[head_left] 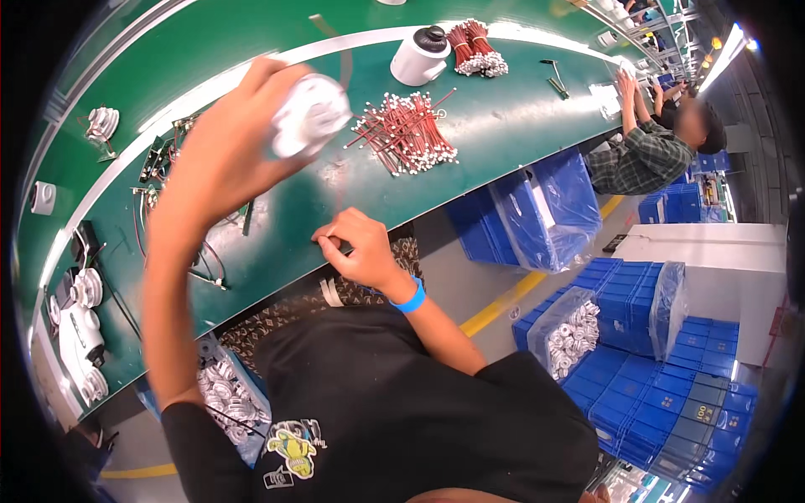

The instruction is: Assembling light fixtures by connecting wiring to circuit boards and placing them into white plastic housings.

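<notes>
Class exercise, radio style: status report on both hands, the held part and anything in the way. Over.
Left hand gripping white part, blurred. Right hand curled near edge of green table, grip unclear. Red wire pile nearby; no obstruction evident.

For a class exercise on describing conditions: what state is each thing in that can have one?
Left hand: raised, gripping
White part: held, blurred
Right hand: fingers curled, contents unclear
Blue wristband: worn
Red wires: loosely heaped
Wire bundles: gathered together
White housing: black-topped
Plastic-lined crate: filled with white pieces
Blue crates: stacked
</notes>
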Action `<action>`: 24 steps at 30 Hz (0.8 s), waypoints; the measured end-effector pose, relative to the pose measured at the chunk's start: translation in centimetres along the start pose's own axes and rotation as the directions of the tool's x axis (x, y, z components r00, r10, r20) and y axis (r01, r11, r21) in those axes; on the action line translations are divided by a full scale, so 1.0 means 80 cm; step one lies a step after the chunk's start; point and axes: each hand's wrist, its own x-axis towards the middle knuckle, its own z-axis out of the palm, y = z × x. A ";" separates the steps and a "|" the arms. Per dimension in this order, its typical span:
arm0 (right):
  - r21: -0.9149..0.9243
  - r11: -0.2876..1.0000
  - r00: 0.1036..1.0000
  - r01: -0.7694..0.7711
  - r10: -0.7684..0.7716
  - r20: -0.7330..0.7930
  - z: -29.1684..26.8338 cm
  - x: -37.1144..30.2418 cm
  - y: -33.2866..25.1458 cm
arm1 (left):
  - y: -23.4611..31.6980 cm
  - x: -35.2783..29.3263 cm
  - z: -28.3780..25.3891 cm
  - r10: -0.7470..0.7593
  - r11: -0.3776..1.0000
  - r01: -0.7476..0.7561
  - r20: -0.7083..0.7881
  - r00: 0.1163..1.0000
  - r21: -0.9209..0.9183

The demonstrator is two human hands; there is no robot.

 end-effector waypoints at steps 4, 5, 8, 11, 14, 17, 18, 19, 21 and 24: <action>0.402 0.816 0.902 -0.416 0.426 0.067 -0.031 -0.021 0.006 | 0.013 0.008 0.100 -0.199 0.975 0.156 -0.318 0.927 -0.156; 0.466 0.726 0.838 -0.506 0.542 0.065 -0.038 -0.029 0.010 | 0.011 -0.007 0.126 -0.288 0.946 0.198 -0.393 0.873 -0.255; 0.502 0.684 0.796 -0.529 0.606 0.014 -0.070 -0.035 -0.001 | 0.018 -0.078 0.168 -0.600 0.740 0.435 -0.212 0.771 -0.513; 0.302 0.830 0.845 -0.469 0.521 -0.122 -0.091 0.001 0.010 | 0.015 -0.145 0.174 -0.549 0.833 0.516 -0.179 0.816 -0.201; -0.295 0.953 0.986 -0.071 0.023 -0.165 -0.082 0.083 0.031 | 0.021 -0.163 0.166 -0.561 0.823 0.523 -0.175 0.809 -0.222; -0.552 0.830 0.990 0.087 -0.136 -0.048 -0.046 0.144 0.075 | 0.009 -0.175 0.173 -0.533 0.842 0.485 -0.221 0.817 -0.235; -0.612 0.780 0.984 0.130 -0.178 -0.018 -0.034 0.153 0.093 | 0.006 -0.177 0.175 -0.542 0.834 0.482 -0.231 0.808 -0.270; -0.633 0.759 0.982 0.151 -0.187 0.010 -0.027 0.158 0.099 | 0.006 -0.179 0.176 -0.552 0.824 0.479 -0.238 0.799 -0.304; -0.585 0.808 0.997 0.070 -0.083 0.005 -0.015 0.165 0.105 | 0.007 -0.180 0.174 -0.562 0.814 0.470 -0.257 0.786 -0.341; -0.586 0.795 0.987 0.153 -0.157 0.044 -0.017 0.165 0.106 | 0.008 -0.182 0.172 -0.576 0.789 0.446 -0.255 0.777 -0.423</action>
